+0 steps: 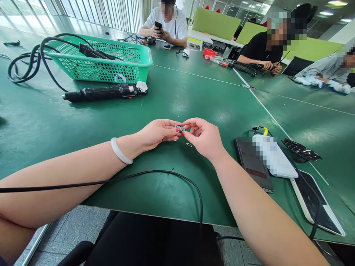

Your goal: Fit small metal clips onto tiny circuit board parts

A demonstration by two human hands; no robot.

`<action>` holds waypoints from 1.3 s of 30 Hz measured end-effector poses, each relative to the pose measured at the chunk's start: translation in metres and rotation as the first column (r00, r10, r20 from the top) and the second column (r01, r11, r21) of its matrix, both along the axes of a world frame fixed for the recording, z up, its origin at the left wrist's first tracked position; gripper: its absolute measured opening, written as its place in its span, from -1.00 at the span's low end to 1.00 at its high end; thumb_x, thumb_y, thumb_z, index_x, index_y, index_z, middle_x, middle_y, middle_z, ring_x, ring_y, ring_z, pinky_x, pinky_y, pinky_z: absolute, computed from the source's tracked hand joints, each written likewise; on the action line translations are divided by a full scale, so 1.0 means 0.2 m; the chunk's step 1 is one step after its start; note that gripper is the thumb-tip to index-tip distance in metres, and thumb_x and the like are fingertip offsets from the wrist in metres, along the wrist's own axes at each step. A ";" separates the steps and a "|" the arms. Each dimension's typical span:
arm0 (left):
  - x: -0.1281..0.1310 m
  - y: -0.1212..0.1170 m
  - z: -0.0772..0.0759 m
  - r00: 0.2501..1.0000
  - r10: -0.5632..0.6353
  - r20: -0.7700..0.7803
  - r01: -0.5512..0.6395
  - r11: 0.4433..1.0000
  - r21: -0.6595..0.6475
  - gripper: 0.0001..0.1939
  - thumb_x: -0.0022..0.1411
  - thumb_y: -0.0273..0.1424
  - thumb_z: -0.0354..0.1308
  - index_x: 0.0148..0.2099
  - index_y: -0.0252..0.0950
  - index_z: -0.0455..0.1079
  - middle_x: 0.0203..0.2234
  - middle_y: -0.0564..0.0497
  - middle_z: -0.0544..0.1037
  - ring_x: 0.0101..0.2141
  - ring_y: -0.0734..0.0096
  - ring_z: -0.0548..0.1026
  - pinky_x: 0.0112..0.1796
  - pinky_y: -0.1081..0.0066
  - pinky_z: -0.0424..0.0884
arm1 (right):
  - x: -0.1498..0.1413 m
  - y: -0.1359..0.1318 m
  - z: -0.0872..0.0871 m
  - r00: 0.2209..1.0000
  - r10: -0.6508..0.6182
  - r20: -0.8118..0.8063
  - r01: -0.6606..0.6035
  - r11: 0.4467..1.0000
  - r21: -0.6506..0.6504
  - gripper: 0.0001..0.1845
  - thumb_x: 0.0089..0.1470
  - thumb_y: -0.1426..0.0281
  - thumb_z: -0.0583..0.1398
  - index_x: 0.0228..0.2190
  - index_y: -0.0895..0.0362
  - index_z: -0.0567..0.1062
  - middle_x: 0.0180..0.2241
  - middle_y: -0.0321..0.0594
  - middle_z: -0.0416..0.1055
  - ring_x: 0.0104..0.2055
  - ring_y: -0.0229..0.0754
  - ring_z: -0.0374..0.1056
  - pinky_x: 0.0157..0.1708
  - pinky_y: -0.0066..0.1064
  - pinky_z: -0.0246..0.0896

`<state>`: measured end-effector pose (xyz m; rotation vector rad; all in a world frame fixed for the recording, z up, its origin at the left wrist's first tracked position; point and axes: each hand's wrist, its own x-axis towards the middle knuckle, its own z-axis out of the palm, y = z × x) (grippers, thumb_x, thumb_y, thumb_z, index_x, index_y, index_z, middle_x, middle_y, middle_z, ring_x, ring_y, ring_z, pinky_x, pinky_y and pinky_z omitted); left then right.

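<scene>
Table: broad, smooth green surface in a bright room.
Held part: tiny silver-and-dark piece, between both hands' fingertips.
Left hand: thumb and fingers pinch the part.
Right hand: thumb and forefinger nearly together at its right edge.
Loose piece: small, pale oblong piece lying just below the fingers.
Progress: part picked up, loose piece unattached; finer state too small to judge.
Beyond: black cylindrical tool beside a mint-green perforated plastic basket.

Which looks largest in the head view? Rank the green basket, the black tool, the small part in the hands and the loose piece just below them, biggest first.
1. Green basket
2. Black tool
3. Small part, partly covered by the fingers
4. Loose piece
</scene>
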<state>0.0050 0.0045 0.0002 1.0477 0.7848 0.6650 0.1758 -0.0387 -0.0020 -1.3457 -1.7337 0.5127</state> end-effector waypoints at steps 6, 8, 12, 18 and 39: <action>0.01 0.00 0.01 0.999 0.034 -0.031 -0.035 0.999 -0.001 -0.83 0.11 -0.57 0.19 -0.20 -0.42 0.44 -0.36 -0.07 0.56 -0.35 0.54 0.50 -0.17 0.40 0.42 | 0.00 0.00 0.00 1.000 -0.007 0.003 0.007 1.000 -0.017 -0.78 -0.08 0.44 0.22 -0.29 0.08 0.51 -0.35 -0.29 0.49 -0.47 -0.34 0.26 -0.41 -0.43 0.20; 0.00 0.00 0.01 0.999 0.033 -0.033 -0.034 0.999 -0.009 -0.84 0.12 -0.57 0.18 -0.20 -0.42 0.44 -0.35 -0.08 0.56 -0.33 0.52 0.51 -0.17 0.41 0.42 | 0.01 0.01 0.00 1.000 -0.021 0.010 0.021 0.999 -0.030 -0.78 -0.08 0.43 0.22 -0.30 0.08 0.51 -0.35 -0.28 0.49 -0.47 -0.33 0.26 -0.43 -0.43 0.19; 0.00 -0.01 0.02 0.998 0.046 -0.043 -0.048 0.998 -0.037 -0.84 0.22 -0.57 0.06 -0.17 -0.45 0.43 -0.27 -0.14 0.56 -0.28 0.49 0.53 -0.21 0.48 0.44 | 0.01 0.01 0.00 0.999 -0.039 0.033 0.040 0.998 -0.051 -0.79 -0.06 0.42 0.21 -0.30 0.07 0.52 -0.33 -0.27 0.50 -0.45 -0.32 0.26 -0.46 -0.43 0.16; 0.01 0.00 0.01 0.986 0.161 -0.048 -0.163 0.986 -0.043 -0.84 0.21 -0.63 0.02 -0.20 -0.47 0.41 -0.28 -0.16 0.55 -0.30 0.45 0.55 -0.11 0.41 0.44 | 0.01 0.01 0.01 0.989 -0.057 0.138 0.056 0.998 0.013 -0.75 -0.12 0.38 0.30 -0.29 0.06 0.51 -0.29 -0.31 0.44 -0.48 -0.35 0.20 -0.42 -0.42 0.15; 0.01 0.01 0.01 0.949 0.306 -0.073 -0.309 0.950 -0.042 -0.86 0.21 -0.64 -0.01 -0.21 -0.49 0.36 -0.27 -0.22 0.53 -0.29 0.41 0.56 -0.09 0.39 0.46 | -0.04 0.00 -0.02 0.881 0.035 0.471 -0.036 0.999 -0.007 -0.85 0.03 0.41 0.14 -0.50 0.11 0.50 -0.40 -0.30 0.39 -0.41 -0.32 0.25 -0.43 -0.44 0.09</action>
